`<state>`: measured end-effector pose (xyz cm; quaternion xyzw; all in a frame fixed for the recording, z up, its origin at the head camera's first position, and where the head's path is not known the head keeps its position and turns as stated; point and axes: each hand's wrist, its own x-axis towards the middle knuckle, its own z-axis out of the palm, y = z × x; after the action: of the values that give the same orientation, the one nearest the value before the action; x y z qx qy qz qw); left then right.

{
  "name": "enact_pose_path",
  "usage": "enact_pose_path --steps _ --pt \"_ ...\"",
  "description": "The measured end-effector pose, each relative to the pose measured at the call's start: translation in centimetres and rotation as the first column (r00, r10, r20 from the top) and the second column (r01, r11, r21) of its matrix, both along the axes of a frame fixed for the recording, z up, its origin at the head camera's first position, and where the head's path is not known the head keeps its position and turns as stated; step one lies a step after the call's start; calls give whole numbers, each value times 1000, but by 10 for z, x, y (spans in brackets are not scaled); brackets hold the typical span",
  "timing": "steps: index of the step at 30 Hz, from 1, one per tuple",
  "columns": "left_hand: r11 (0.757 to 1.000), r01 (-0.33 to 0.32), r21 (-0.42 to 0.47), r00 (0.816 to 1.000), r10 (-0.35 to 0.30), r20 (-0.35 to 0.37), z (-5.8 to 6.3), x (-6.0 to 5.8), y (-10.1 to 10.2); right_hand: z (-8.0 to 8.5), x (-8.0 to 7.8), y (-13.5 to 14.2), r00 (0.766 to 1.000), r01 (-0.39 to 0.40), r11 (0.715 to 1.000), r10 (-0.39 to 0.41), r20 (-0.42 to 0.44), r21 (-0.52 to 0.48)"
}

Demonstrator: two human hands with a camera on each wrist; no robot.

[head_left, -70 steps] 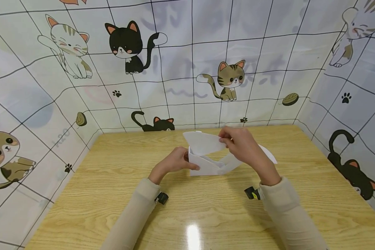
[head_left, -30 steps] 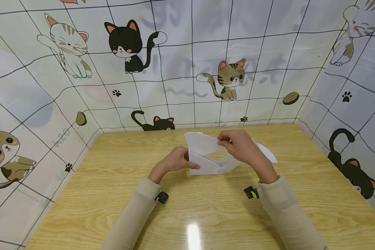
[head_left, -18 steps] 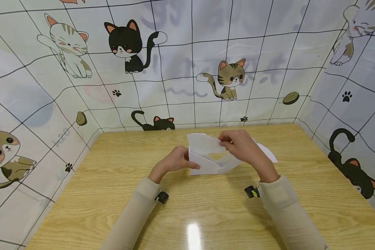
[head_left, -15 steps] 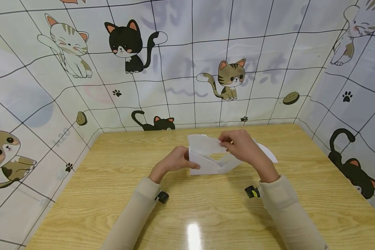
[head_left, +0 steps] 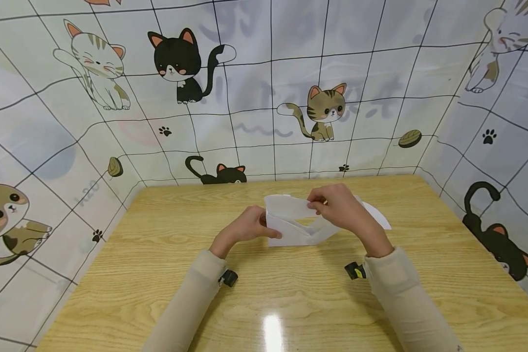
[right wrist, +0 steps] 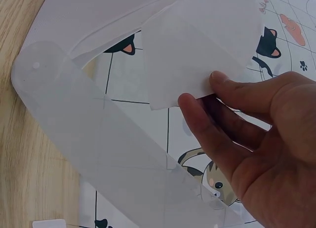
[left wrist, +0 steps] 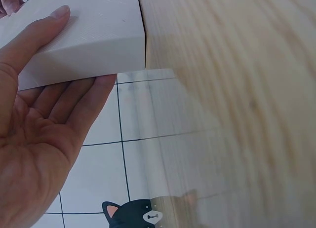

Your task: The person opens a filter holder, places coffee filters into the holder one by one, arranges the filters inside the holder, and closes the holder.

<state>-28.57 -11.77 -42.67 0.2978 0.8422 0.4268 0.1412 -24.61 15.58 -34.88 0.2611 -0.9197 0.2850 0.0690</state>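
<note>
A slim white box with a slanted opening stands near the middle of the table. My left hand grips its left end, thumb on the near face and fingers behind, as the left wrist view also shows. Above the opening rises a thin white sheet, its right edge pinched between thumb and fingertips of my right hand. From the box's lower right corner runs a translucent strap, joined by a round rivet. Its far end is partly hidden behind my right hand, where a curved white piece sticks out.
The wooden table reaches back to a wall cloth printed with cats and grid lines, which also rises at both sides. A small black wrist device sits at the left cuff, another black device at the right.
The thin white sheet has tipped down lower over the box opening, its upper left corner shifting slightly right. My right hand has sunk a little with it; my left hand keeps its place.
</note>
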Motion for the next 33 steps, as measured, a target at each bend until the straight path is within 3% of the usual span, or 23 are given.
enact_pose_path --steps 33 --pt "1000 5 12 1000 -5 -5 -1 -2 0 -1 -3 4 997 -71 997 70 45 27"
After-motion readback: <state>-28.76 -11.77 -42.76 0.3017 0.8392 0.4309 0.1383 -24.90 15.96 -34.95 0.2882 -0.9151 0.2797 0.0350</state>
